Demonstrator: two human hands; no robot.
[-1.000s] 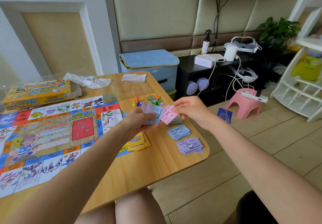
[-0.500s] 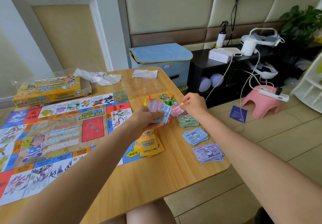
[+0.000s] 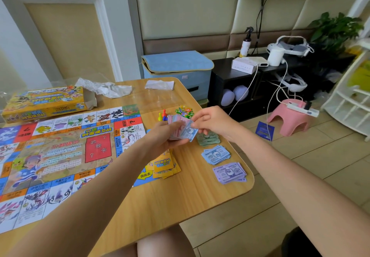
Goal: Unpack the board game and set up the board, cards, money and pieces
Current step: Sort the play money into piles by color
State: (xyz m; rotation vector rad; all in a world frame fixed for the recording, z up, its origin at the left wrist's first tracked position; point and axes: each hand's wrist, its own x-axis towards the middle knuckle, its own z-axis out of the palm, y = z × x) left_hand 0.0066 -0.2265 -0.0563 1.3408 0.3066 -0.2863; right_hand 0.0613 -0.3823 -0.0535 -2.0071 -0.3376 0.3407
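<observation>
Above the table edge, right hand (image 3: 212, 123) has returned to the money wad (image 3: 181, 129).

Bright, even daylight; soft shadows, wide-angle bending at edges, perhaps slight blur.

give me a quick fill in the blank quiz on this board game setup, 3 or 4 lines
1. The left hand grips a wad of mixed play ____.
2. The right hand pinches a ____ note at the wad's edge.
3. Of the sorted piles on the table, the purple pile lies ____ to the person.
4. The yellow cards rest partly on the board's ____ corner.

Missing words: money; blue; nearest; blue
</observation>
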